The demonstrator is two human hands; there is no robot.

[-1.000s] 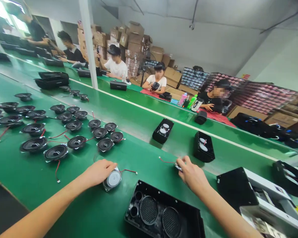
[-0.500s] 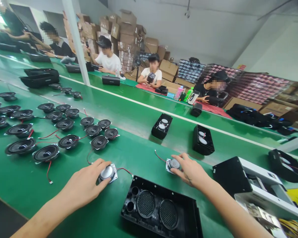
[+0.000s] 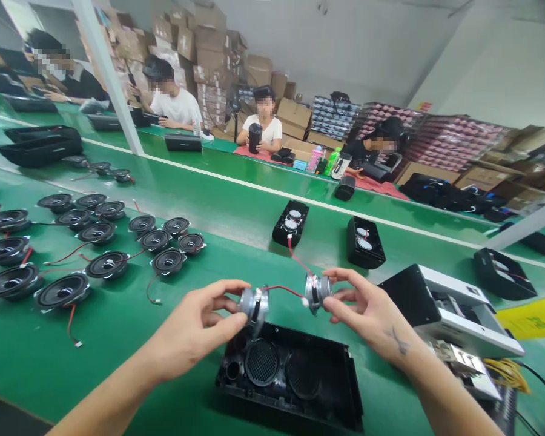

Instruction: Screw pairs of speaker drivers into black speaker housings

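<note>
Evidently, both hands are occupied. The left hand (image 3: 193,324) grips a left speaker driver (image 3: 253,303) by its magnet, thumb below and fingers above. The right hand (image 3: 367,312) pinches a right speaker driver (image 3: 318,290) likewise, thumb and fingers at the magnet end. Both drivers are raised on edge, fronts turned toward each other, with a gap between them that the left one's red lead (image 3: 281,289) crosses.

The open black housing (image 3: 333,375) lies below them on the green table (image 3: 181,399), grilles upward inside. In this view the left driver overlaps its far rim; contact cannot be determined. Bare tabletop separates the housing from the loose speakers (image 3: 109,266) at left. On the right, the metal device (image 3: 409,297) narrows the room beside the right forearm. The table's near edge shows at lower left. Beyond the hands, two fitted housings stand on the conveyor, the left one (image 3: 290,224) and the right one (image 3: 366,242) well apart.

The yellow packet (image 3: 531,318) carries green lettering, not legible. A finished speaker (image 3: 183,142) on the far side bears a pale mark, too small to read.
</note>
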